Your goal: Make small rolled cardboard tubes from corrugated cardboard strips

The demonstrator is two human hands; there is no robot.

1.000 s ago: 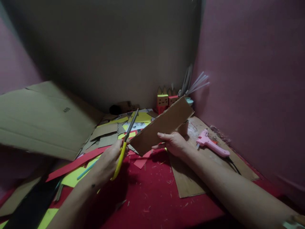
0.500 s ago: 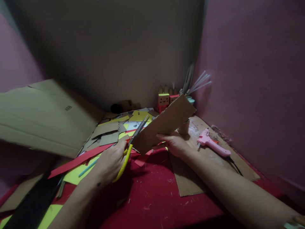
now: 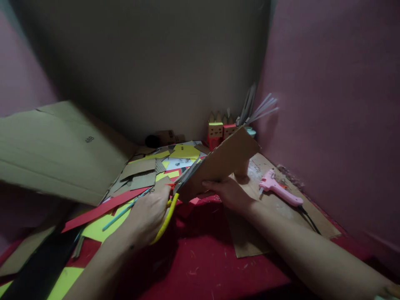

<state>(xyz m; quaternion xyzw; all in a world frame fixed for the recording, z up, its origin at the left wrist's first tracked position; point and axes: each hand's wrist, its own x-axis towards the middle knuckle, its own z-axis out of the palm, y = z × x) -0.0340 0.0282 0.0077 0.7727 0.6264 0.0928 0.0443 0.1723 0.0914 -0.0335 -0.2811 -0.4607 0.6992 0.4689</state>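
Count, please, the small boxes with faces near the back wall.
2: the yellow-topped box at left, and the red-topped box beside it at right, partly behind the held cardboard. More may be hidden there.

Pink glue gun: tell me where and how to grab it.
Best take the glue gun by mid-handle, coming down from above on the near side. It lies on the cardboard sheet, the slim handle stretching right, away from the nozzle; the cord leaves the handle's right end, so stay short of that.
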